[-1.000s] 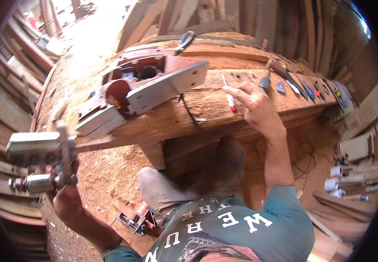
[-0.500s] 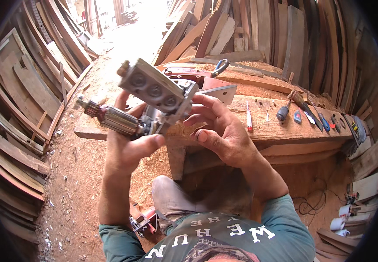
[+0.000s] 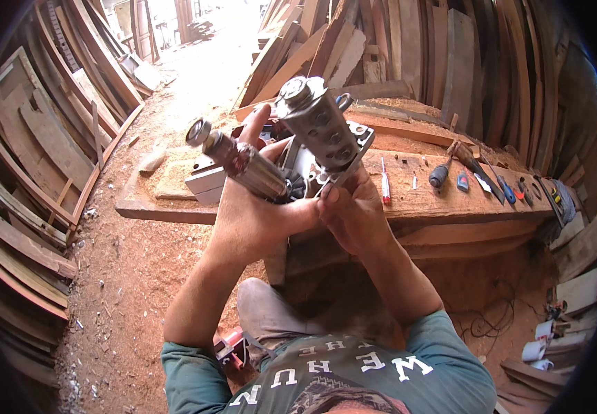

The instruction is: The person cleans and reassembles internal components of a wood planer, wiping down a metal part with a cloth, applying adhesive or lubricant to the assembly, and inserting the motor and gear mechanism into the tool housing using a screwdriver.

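Above the near side of the bench I hold a metal machine part made of a copper-wound motor armature [image 3: 246, 169] and a thick dark cutter drum [image 3: 320, 131]. The two lie side by side, joined at their near ends by a cast metal bracket [image 3: 362, 138]. My left hand [image 3: 264, 217] wraps the armature from below, its thumb pressing at the bracket's lower edge. Closed on the bracket's right side is my right hand [image 3: 353, 217], with its thumb near the left thumb. Behind the part, mostly hidden, rests a power tool body with a grey metal base [image 3: 203, 183].
The wooden bench [image 3: 443, 200] carries a red-handled screwdriver [image 3: 385, 185], a dark-handled screwdriver [image 3: 439, 176], a saw [image 3: 481, 169] and other small tools. A red tool part [image 3: 233, 345] lies low beside my leg. Planks [image 3: 464, 69] lean all around; sawdust covers the floor.
The part has moved right and tilted so its free ends point more toward the far side. My right hand, loosely beside it before, has closed on the bracket.
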A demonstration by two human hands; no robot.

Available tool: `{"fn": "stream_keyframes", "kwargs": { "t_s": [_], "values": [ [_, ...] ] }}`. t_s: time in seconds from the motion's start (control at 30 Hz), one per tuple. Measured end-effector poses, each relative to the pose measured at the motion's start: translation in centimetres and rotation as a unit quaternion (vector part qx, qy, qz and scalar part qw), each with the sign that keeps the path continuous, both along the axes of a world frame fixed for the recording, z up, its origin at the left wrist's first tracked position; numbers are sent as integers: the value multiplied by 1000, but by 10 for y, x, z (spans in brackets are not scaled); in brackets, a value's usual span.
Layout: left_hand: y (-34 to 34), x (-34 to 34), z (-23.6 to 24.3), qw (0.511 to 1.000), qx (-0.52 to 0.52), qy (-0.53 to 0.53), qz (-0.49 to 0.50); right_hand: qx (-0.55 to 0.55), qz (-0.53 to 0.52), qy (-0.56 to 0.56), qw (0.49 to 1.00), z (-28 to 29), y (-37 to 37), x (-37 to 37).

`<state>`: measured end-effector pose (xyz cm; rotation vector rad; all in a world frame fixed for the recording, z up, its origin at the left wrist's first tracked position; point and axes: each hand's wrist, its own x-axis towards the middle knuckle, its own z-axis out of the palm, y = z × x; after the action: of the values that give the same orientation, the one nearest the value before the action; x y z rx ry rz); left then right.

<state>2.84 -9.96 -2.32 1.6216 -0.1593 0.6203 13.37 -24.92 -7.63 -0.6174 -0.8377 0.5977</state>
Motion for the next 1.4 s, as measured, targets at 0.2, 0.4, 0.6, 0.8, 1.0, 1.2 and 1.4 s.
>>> {"fn": "stream_keyframes", "kwargs": {
  "t_s": [0.2, 0.4, 0.6, 0.8, 1.0, 1.2, 1.4],
  "values": [
    [-1, 24, 12, 996, -35, 35, -68, 42, -45, -7, 998, 13, 0, 7],
    [-8, 33, 29, 995, 56, 73, -37, 25, -103, 18, 994, 10, -3, 19],
    [-2, 41, 16, 988, 146, 31, -29, 34, -109, -1, 993, 0, -8, 28],
    [-12, 25, 17, 995, -31, 41, -80, 69, -118, 22, 990, 8, -5, 24],
    [21, -26, 16, 995, -91, -24, 7, 36, -161, -115, 980, 43, -32, 52],
    [37, -39, 16, 972, 21, -155, 178, 23, -161, -178, 971, 67, -40, 67],
    [28, -32, 8, 911, 193, -250, 264, 31, -120, -79, 989, 50, -28, 58]
  ]
}}
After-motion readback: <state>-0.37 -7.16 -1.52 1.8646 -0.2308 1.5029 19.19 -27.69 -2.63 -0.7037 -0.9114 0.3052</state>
